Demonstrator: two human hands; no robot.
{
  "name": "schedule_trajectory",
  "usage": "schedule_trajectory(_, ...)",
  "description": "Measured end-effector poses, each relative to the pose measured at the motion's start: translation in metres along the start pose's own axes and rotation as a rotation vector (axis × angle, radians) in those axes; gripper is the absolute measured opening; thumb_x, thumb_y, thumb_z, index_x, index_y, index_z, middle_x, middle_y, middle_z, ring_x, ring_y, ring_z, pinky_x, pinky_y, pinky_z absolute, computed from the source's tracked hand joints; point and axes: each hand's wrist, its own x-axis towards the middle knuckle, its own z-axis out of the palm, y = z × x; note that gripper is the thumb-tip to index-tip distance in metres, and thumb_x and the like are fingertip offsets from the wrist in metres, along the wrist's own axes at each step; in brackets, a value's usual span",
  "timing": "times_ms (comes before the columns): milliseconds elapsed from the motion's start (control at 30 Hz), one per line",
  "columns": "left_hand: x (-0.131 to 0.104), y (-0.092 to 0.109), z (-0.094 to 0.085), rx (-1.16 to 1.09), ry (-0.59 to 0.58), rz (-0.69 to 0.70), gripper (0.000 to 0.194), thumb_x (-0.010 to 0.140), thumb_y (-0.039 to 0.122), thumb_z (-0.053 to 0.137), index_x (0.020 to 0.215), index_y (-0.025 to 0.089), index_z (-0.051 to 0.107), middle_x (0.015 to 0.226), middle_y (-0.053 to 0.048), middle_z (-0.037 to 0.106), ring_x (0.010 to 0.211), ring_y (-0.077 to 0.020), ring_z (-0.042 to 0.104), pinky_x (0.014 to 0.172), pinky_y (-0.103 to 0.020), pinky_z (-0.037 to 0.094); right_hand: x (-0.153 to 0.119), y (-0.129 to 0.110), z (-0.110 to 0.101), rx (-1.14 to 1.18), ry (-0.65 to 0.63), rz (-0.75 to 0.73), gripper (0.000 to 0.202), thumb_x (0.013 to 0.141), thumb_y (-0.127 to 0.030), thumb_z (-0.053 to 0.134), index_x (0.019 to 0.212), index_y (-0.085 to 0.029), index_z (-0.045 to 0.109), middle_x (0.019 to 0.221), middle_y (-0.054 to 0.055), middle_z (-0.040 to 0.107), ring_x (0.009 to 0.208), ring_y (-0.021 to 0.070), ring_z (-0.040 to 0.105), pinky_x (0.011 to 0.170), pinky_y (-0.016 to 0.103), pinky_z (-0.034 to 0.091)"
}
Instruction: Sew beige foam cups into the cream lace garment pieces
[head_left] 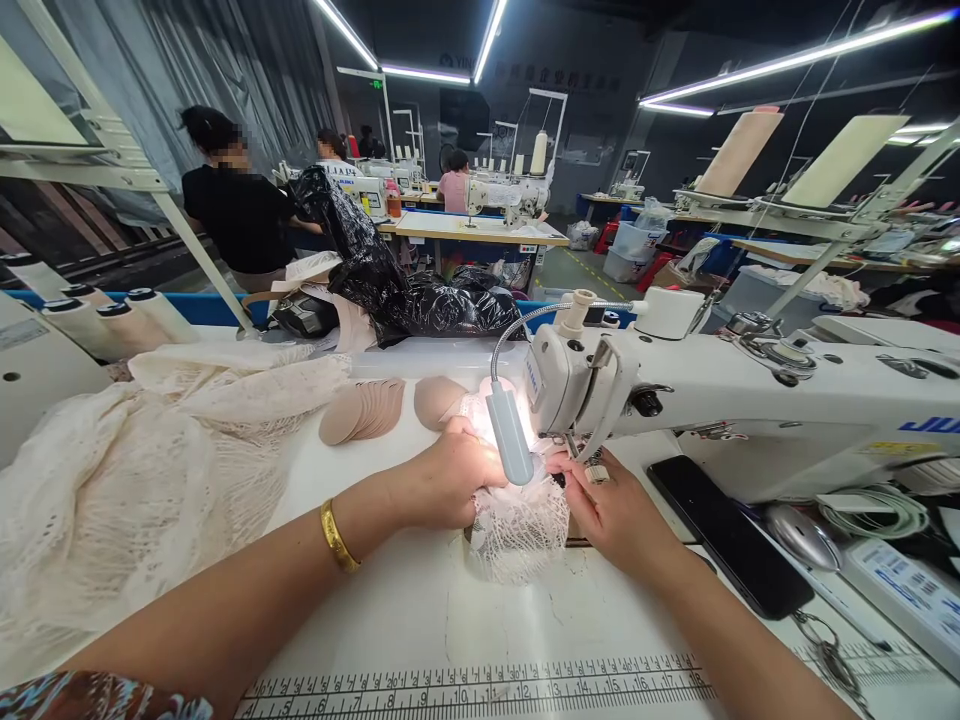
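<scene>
A white sewing machine (720, 390) stands on the white table (420, 620), its gooseneck lamp (508, 434) lit over the needle area. A small piece of white lace (521, 525) lies under the machine head. My left hand (450, 475), with a gold bangle on the wrist, presses on the lace from the left. My right hand (604, 505) pinches the lace's right edge just below the presser foot. A beige foam cup (437, 400) sits right behind my left hand.
A stack of beige foam cups (364, 410) and a heap of cream lace (127, 480) lie to the left. A black phone (727, 535), cables and a control box lie to the right. A printed ruler (480, 690) runs along the front edge. Other people work at machines behind.
</scene>
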Motion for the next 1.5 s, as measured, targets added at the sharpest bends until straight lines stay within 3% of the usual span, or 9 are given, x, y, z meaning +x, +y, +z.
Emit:
schedule_trajectory(133, -0.001, 0.0, 0.002, 0.026, 0.005, 0.016, 0.018, 0.079, 0.01, 0.057, 0.088, 0.021, 0.068, 0.07, 0.0, 0.059, 0.073, -0.0189, 0.05, 0.085, -0.038, 0.033, -0.001, -0.001, -0.001, 0.047, -0.021, 0.051, 0.03, 0.097, -0.008, 0.043, 0.112, -0.021, 0.065, 0.109, 0.009, 0.074, 0.1, 0.0262, 0.067, 0.078, 0.037, 0.059)
schedule_trajectory(533, -0.005, 0.0, 0.0, 0.028, -0.028, 0.02, 0.032, 0.069, 0.003, 0.054, 0.092, 0.022, 0.068, 0.076, -0.001, 0.065, 0.078, -0.0218, 0.056, 0.086, -0.039, 0.033, -0.004, -0.006, 0.002, 0.018, -0.003, 0.039, 0.027, 0.1, -0.008, 0.041, 0.105, -0.02, 0.064, 0.086, 0.005, 0.073, 0.085, 0.024, 0.067, 0.065, 0.032, 0.052)
schedule_trajectory(667, -0.008, 0.004, -0.003, 0.015, -0.067, -0.024, 0.028, 0.073, 0.003, 0.055, 0.091, 0.021, 0.066, 0.089, -0.001, 0.069, 0.085, -0.0221, 0.059, 0.084, -0.039, 0.031, -0.006, -0.005, 0.006, 0.0, 0.016, -0.022, 0.025, 0.1, -0.008, 0.042, 0.107, -0.022, 0.061, 0.09, 0.004, 0.073, 0.078, 0.0225, 0.064, 0.067, 0.032, 0.051)
schedule_trajectory(833, -0.015, 0.011, -0.002, 0.131, -0.082, -0.142, 0.012, 0.086, 0.014, 0.059, 0.093, 0.021, 0.065, 0.097, -0.002, 0.068, 0.096, -0.025, 0.061, 0.091, -0.046, 0.028, -0.008, -0.011, 0.005, 0.07, -0.024, -0.108, 0.023, 0.105, -0.015, 0.048, 0.124, -0.024, 0.057, 0.095, 0.005, 0.073, 0.088, 0.0239, 0.067, 0.084, 0.04, 0.052)
schedule_trajectory(933, -0.017, 0.014, 0.001, 0.206, -0.093, -0.172, 0.021, 0.089, 0.017, 0.06, 0.107, 0.025, 0.068, 0.106, -0.005, 0.068, 0.102, -0.0281, 0.06, 0.092, -0.05, 0.027, -0.007, -0.017, 0.004, 0.163, -0.08, -0.194, 0.023, 0.105, -0.023, 0.056, 0.129, -0.025, 0.055, 0.102, 0.006, 0.072, 0.098, 0.0262, 0.065, 0.088, 0.042, 0.05)
schedule_trajectory(1033, -0.013, 0.017, 0.004, 0.267, -0.118, -0.209, 0.025, 0.091, 0.023, 0.061, 0.114, 0.027, 0.069, 0.108, -0.009, 0.067, 0.101, -0.0307, 0.059, 0.087, -0.048, 0.03, -0.007, -0.022, 0.006, 0.177, -0.162, -0.184, 0.031, 0.102, -0.034, 0.067, 0.13, -0.025, 0.056, 0.109, 0.007, 0.07, 0.1, 0.0269, 0.061, 0.085, 0.04, 0.049)
schedule_trajectory(1133, -0.007, 0.025, 0.008, 0.315, -0.147, -0.284, 0.014, 0.092, 0.025, 0.06, 0.102, 0.022, 0.069, 0.101, -0.01, 0.067, 0.092, -0.0293, 0.059, 0.085, -0.047, 0.032, -0.007, -0.023, 0.011, 0.088, -0.215, -0.123, 0.01, 0.105, -0.025, 0.058, 0.114, -0.023, 0.062, 0.096, 0.004, 0.067, 0.088, 0.0234, 0.058, 0.079, 0.037, 0.047)
schedule_trajectory(1300, -0.001, 0.045, 0.005, 0.342, -0.208, -0.372, 0.02, 0.096, 0.035, 0.059, 0.095, 0.016, 0.065, 0.097, -0.013, 0.066, 0.094, -0.0317, 0.059, 0.083, -0.046, 0.036, -0.008, -0.012, 0.016, -0.182, -0.207, -0.092, 0.03, 0.098, -0.004, 0.04, 0.087, -0.02, 0.063, 0.081, 0.004, 0.061, 0.075, 0.0212, 0.055, 0.063, 0.031, 0.04)
schedule_trajectory(1500, -0.017, 0.042, -0.017, 0.059, -0.306, -0.202, 0.033, 0.084, 0.042, 0.078, 0.105, 0.023, 0.063, 0.115, -0.006, 0.065, 0.106, -0.0296, 0.06, 0.088, -0.041, 0.037, -0.002, 0.003, 0.011, -0.379, -0.093, -0.026, 0.033, 0.092, -0.003, 0.044, 0.09, -0.02, 0.072, 0.087, 0.009, 0.07, 0.081, 0.0252, 0.062, 0.071, 0.037, 0.053)
